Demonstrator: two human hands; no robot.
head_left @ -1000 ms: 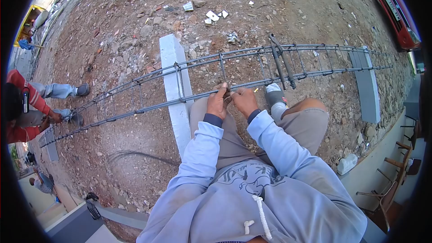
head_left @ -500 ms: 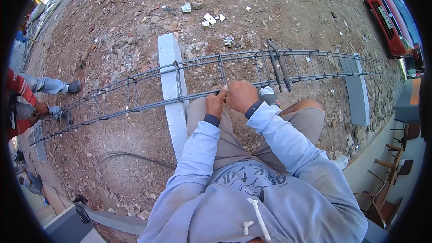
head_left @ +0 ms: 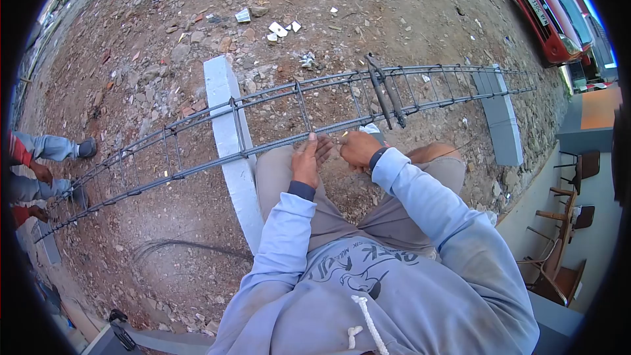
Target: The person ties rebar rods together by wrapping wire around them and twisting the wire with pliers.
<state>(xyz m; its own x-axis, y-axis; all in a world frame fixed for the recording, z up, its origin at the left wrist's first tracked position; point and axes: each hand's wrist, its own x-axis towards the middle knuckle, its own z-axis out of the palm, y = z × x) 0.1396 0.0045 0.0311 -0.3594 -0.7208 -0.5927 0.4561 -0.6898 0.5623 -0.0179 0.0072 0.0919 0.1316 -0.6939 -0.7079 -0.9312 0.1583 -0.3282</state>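
Note:
A long steel rebar cage stretches across the view, resting on pale blocks. My left hand is at its near bars, thumb upright against the lower bar and fingers apart from it. To its right, just below the same bars, my right hand has curled fingers; a small yellow tip shows by them, and what they hold is too small to tell. Dark metal pieces lie across the cage, up and right of my right hand.
At the far left, a person's hands are near the cage's end. Thin wires lie on rubble ground. A grey block supports the cage at right. Beyond are a red car and stacked chairs.
My hands have moved apart, the right one going right and down from the bars. The view has turned, so the cage and blocks appear farther left. The other person's hands have separated.

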